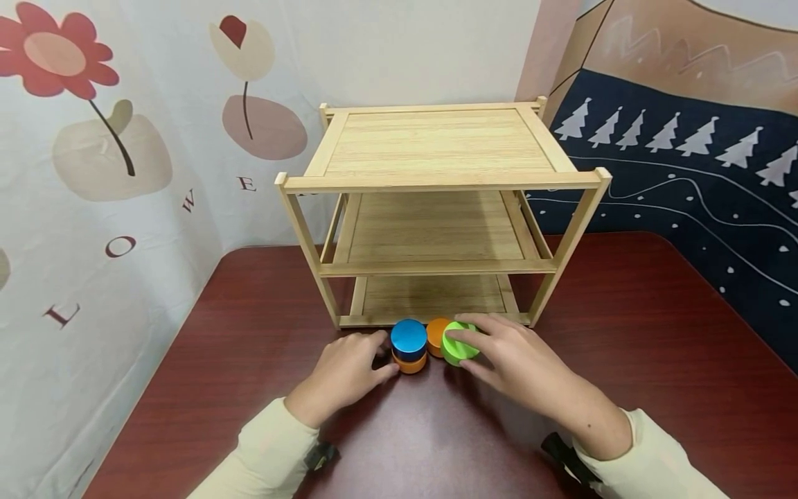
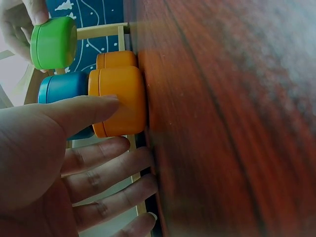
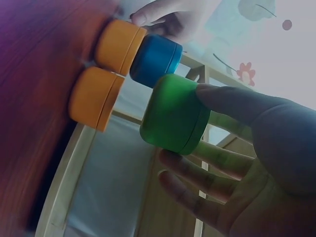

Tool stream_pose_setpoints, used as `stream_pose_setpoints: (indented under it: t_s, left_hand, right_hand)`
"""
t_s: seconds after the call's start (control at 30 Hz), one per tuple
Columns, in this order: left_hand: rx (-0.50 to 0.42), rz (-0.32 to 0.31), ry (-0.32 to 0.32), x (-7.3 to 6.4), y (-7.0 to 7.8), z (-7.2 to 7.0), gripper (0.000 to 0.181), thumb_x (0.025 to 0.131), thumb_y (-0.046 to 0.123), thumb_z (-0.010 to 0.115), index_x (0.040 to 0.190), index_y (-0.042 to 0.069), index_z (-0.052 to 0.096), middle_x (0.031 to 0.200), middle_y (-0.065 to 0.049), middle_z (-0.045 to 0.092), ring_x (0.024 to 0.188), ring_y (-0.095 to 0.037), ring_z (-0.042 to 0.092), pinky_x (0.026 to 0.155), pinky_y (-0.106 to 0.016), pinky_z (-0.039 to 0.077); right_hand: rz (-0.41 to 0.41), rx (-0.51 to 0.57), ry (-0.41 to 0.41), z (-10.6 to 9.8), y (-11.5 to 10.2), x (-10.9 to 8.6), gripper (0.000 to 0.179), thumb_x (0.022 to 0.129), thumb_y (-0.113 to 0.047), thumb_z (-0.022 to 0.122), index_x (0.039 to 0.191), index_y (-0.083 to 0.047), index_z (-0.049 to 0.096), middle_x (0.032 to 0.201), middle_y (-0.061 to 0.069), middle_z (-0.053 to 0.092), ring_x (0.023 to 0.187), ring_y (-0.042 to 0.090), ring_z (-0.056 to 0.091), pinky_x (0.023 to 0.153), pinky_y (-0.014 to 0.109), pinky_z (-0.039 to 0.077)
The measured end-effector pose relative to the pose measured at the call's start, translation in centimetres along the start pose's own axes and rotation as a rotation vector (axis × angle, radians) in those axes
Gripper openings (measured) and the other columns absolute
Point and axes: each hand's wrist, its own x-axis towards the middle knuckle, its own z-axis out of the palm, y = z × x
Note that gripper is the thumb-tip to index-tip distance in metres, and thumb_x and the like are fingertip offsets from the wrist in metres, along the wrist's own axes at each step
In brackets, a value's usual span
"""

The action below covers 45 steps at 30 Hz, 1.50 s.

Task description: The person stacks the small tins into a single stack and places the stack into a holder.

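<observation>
My right hand (image 1: 520,357) grips a small round green lidded jar (image 1: 459,348) between thumb and fingers. The green jar is held tilted and raised, as the right wrist view shows. A blue jar (image 1: 409,336) stands stacked on an orange jar (image 1: 409,365). Beside that stack, a second orange jar (image 1: 436,338) rests on the table, partly covered by the green one in the head view. My left hand (image 1: 346,371) is at the left of the stack, its thumb (image 2: 94,109) along the lower orange jar and its other fingers extended.
A three-tier light wooden shelf (image 1: 442,181) stands just behind the jars, its bottom front rail right at them. Beneath is a dark red-brown table (image 1: 262,333). Printed cloths (image 1: 399,48) hang behind and to the sides.
</observation>
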Motion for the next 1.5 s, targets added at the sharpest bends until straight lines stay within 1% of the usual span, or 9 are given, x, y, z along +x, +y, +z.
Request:
stream_pose_setpoints:
  t_s: [0.33,0.7,0.83,0.93,1.07,1.27,1.5]
  left_hand:
    - [-0.003,0.005,0.003,0.00,0.05,-0.02,0.035,0.084,0.040,0.079,0.105,0.014,0.069,0.093,0.002,0.075,0.091,-0.022,0.071,0.072,-0.048,0.056]
    - [-0.001,0.005,0.008,-0.08,-0.06,0.00,0.035,0.084,0.040,0.079,0.104,0.014,0.069,0.093,0.002,0.075,0.091,-0.023,0.071,0.072,-0.047,0.056]
    - [-0.001,0.004,0.004,-0.04,-0.11,0.02,0.035,0.084,0.040,0.079,0.105,0.014,0.069,0.093,0.002,0.075,0.091,-0.022,0.071,0.072,-0.047,0.056]
    - [-0.003,0.004,0.003,0.02,-0.16,0.08,0.035,0.084,0.041,0.079,0.104,0.014,0.069,0.093,0.002,0.075,0.091,-0.022,0.071,0.072,-0.047,0.056]
    - [-0.009,0.008,0.006,0.03,-0.23,0.17,0.032,0.084,0.040,0.079,0.101,0.015,0.069,0.092,0.002,0.075,0.090,-0.021,0.070,0.071,-0.047,0.056]
    - [-0.016,0.009,0.008,0.02,-0.23,0.18,0.031,0.084,0.040,0.079,0.099,0.016,0.068,0.091,0.003,0.074,0.089,-0.020,0.070,0.070,-0.046,0.055]
    - [-0.022,0.005,0.005,0.05,-0.27,0.16,0.030,0.084,0.039,0.079,0.098,0.016,0.068,0.091,0.004,0.074,0.089,-0.020,0.070,0.070,-0.046,0.055]
  right_hand:
    - [0.010,0.005,-0.018,-0.20,-0.25,0.28,0.043,0.078,-0.021,0.087,0.118,-0.019,0.072,0.127,0.010,0.067,0.107,0.026,0.068,0.089,0.045,0.057]
    - [-0.004,-0.004,0.006,-0.01,-0.28,0.36,0.041,0.077,-0.021,0.087,0.116,-0.018,0.073,0.124,0.009,0.067,0.105,0.025,0.069,0.087,0.044,0.058]
    - [-0.001,0.012,0.016,0.06,-0.29,0.37,0.041,0.077,-0.019,0.087,0.115,-0.017,0.073,0.123,0.009,0.067,0.099,0.022,0.071,0.080,0.037,0.060]
    - [0.004,0.032,0.021,0.12,-0.35,0.40,0.040,0.077,-0.018,0.086,0.115,-0.017,0.072,0.123,0.009,0.067,0.089,0.017,0.072,0.072,0.030,0.059]
    - [0.014,0.051,0.020,0.21,-0.50,0.51,0.039,0.078,-0.017,0.085,0.115,-0.017,0.072,0.124,0.010,0.066,0.079,0.013,0.070,0.066,0.025,0.057]
    - [0.025,0.065,0.011,0.25,-0.55,0.64,0.039,0.079,-0.016,0.084,0.116,-0.016,0.072,0.125,0.009,0.065,0.074,0.011,0.069,0.064,0.022,0.056]
    - [0.017,0.083,0.028,0.34,-0.45,0.72,0.039,0.080,-0.015,0.083,0.117,-0.016,0.070,0.125,0.010,0.064,0.069,0.012,0.065,0.062,0.021,0.053]
